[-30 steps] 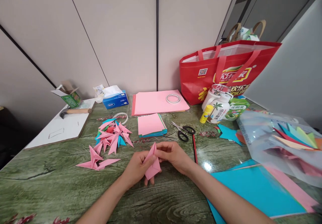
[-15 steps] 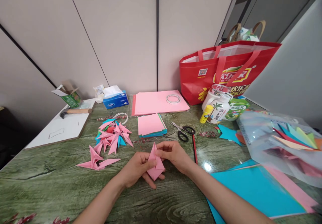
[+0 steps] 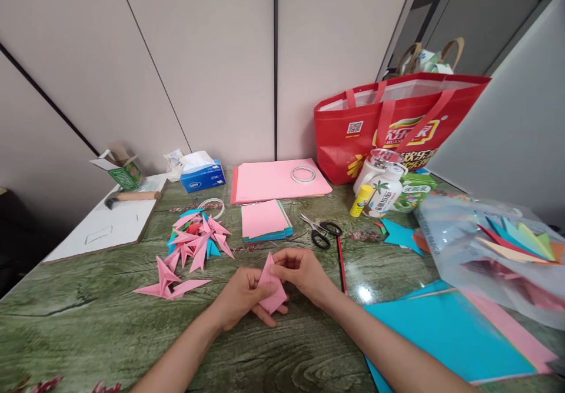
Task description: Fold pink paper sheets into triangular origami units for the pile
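Observation:
Between both hands is a piece of folded pink paper [image 3: 274, 296], kite-shaped with its narrow tip pointing away from me. My left hand [image 3: 245, 296] grips its left side, thumb on top and fingers spread beneath. With thumb and fingers, my right hand [image 3: 300, 272] pinches the upper right edge near the tip. To the left lie a pile of folded paper pieces [image 3: 200, 240], mostly pink with some blue, and a pink folded star piece [image 3: 165, 284]. Just beyond the hands sits a stack of square paper [image 3: 263, 219], pink on top.
Scissors [image 3: 320, 231] and a red pencil [image 3: 341, 263] lie right of the square stack. Blue sheets [image 3: 450, 334] spread beside my right forearm. A glue stick [image 3: 361, 200], white bottle [image 3: 384, 193] and red bag [image 3: 344, 146] stand behind. A hammer [image 3: 132, 196] rests on a white board [image 3: 110, 225].
The pink paper's upper flap now lies flatter, and the centre slit seen before no longer shows. My right thumb has shifted slightly left across it. Both hands keep their grip.

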